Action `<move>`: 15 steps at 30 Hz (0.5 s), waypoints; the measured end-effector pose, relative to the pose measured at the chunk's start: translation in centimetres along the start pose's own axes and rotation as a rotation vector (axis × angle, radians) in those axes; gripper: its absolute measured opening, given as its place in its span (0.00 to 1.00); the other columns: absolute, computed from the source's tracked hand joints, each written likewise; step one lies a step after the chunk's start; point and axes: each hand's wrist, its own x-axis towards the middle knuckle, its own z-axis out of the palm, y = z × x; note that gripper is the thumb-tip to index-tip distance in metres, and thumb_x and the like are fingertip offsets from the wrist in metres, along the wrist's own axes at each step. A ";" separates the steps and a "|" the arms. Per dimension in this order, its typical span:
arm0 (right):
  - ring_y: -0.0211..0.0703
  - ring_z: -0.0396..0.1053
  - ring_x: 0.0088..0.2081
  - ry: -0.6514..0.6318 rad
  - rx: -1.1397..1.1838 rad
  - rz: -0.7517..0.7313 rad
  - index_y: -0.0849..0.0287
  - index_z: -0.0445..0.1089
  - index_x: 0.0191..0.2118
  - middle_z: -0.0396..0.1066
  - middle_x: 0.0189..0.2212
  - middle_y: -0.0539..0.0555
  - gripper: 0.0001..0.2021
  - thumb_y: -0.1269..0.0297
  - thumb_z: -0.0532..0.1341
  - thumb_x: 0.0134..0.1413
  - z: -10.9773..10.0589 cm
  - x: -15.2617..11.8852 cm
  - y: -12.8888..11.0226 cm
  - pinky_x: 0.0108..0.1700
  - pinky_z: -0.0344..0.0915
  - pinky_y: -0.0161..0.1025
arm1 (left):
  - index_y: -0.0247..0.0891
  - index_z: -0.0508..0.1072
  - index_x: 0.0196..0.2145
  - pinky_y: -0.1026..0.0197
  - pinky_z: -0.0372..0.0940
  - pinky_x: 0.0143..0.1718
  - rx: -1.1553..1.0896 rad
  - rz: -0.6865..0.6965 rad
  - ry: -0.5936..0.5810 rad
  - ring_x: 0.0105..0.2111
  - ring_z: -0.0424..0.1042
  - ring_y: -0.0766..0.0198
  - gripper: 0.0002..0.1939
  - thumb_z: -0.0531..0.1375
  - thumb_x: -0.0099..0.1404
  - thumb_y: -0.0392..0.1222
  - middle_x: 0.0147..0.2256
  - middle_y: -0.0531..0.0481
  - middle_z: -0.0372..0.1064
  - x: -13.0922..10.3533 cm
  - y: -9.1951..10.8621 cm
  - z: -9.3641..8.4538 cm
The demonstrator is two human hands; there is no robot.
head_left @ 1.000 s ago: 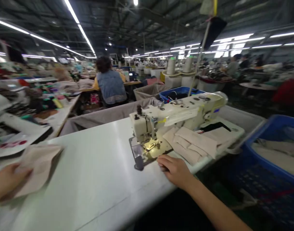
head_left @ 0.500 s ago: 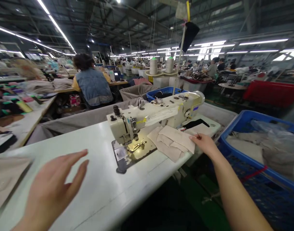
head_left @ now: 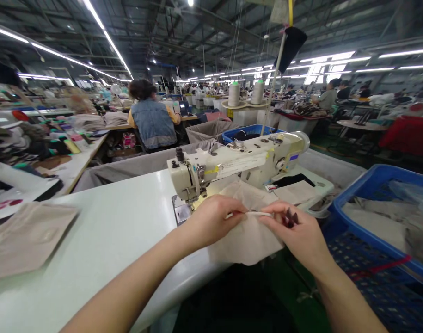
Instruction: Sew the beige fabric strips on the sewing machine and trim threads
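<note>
Both hands pinch the top edge of a beige fabric piece (head_left: 248,240), which hangs over the table's front edge. My left hand (head_left: 214,219) is closed on that edge at its left, just before the sewing machine's needle area. To the right, my right hand (head_left: 297,231) pinches the same edge between thumb and fingers. A small dark pointed tool (head_left: 291,217), perhaps thread snips, is tucked in the right hand's fingers. Behind the hands stands a white sewing machine (head_left: 239,162); more beige fabric (head_left: 246,193) shows beside its arm.
At the table's left lies a stack of beige fabric (head_left: 27,238). A blue basket (head_left: 357,185) holding fabric and plastic stands at right. Thread cones (head_left: 234,95) rise behind the machine. A seated person in a denim vest (head_left: 152,122) is farther back.
My left hand has swung right from over the bare tabletop and closed on the fabric. The right hand has brought the fabric toward me, up off the table by the machine.
</note>
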 end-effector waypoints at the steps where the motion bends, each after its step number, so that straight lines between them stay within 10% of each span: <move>1: 0.36 0.58 0.23 -0.009 0.022 0.067 0.56 0.77 0.34 0.61 0.20 0.44 0.09 0.56 0.68 0.53 0.2 -0.1 0.0 0.25 0.55 0.35 | 0.40 0.78 0.37 0.62 0.67 0.39 -0.067 -0.066 -0.012 0.35 0.75 0.63 0.07 0.59 0.70 0.40 0.35 0.51 0.78 -0.1 -0.2 0.1; 6: 0.40 0.64 0.29 -0.096 0.064 0.205 0.57 0.76 0.31 0.70 0.26 0.49 0.14 0.52 0.64 0.56 1.4 -0.2 0.9 0.31 0.60 0.36 | 0.39 0.76 0.35 0.64 0.62 0.35 -0.172 -0.213 -0.006 0.33 0.71 0.64 0.06 0.59 0.67 0.39 0.34 0.52 0.74 -2.6 -1.2 0.4; 10: 0.38 0.61 0.25 0.138 0.189 0.342 0.58 0.75 0.31 0.67 0.23 0.49 0.16 0.49 0.68 0.49 2.2 -0.4 2.4 0.27 0.57 0.35 | 0.37 0.75 0.31 0.63 0.60 0.34 -0.355 -0.383 -0.064 0.32 0.68 0.64 0.08 0.62 0.63 0.44 0.31 0.51 0.72 -5.7 -2.9 0.6; 15: 0.31 0.46 0.17 0.099 0.423 0.573 0.58 0.71 0.32 0.50 0.15 0.40 0.20 0.46 0.71 0.44 3.7 -1.8 4.5 0.18 0.42 0.32 | 0.35 0.74 0.29 0.63 0.60 0.32 -0.851 -0.780 0.311 0.29 0.66 0.66 0.20 0.68 0.54 0.57 0.27 0.52 0.70 -9.4 -5.6 1.3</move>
